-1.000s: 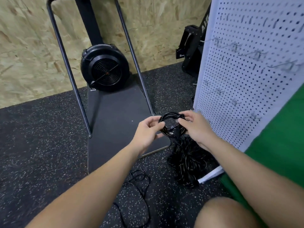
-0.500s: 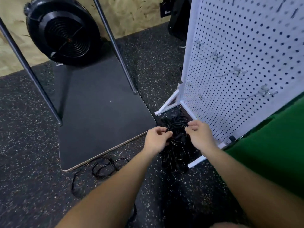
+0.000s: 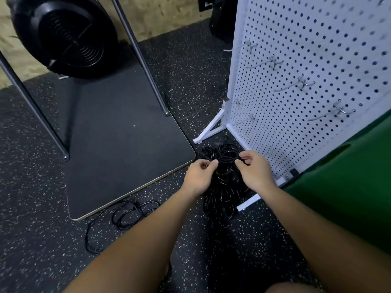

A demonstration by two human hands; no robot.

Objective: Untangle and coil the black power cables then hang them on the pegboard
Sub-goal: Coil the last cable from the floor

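Observation:
A heap of black power cables point(image 3: 222, 197) lies on the speckled floor at the foot of the white pegboard point(image 3: 296, 60). Right over the heap, my left hand point(image 3: 198, 176) and my right hand point(image 3: 254, 172) face each other with curled fingers. Each pinches one side of a coiled black cable point(image 3: 226, 166), which blends into the heap beneath it. Several bare metal hooks point(image 3: 294, 85) stick out of the pegboard. A thinner loose black cable point(image 3: 127, 214) lies tangled on the floor to the left of my left arm.
A black platform point(image 3: 116, 144) with slanted metal legs point(image 3: 143, 60) and a round black fan point(image 3: 67, 34) fills the left. The pegboard's white foot brace point(image 3: 209, 130) juts toward the heap. A green surface point(image 3: 349, 187) lies at the right.
Both hands have come down with the coil from chest height to the heap on the floor, and my view has tipped downward and closer to the pegboard's base.

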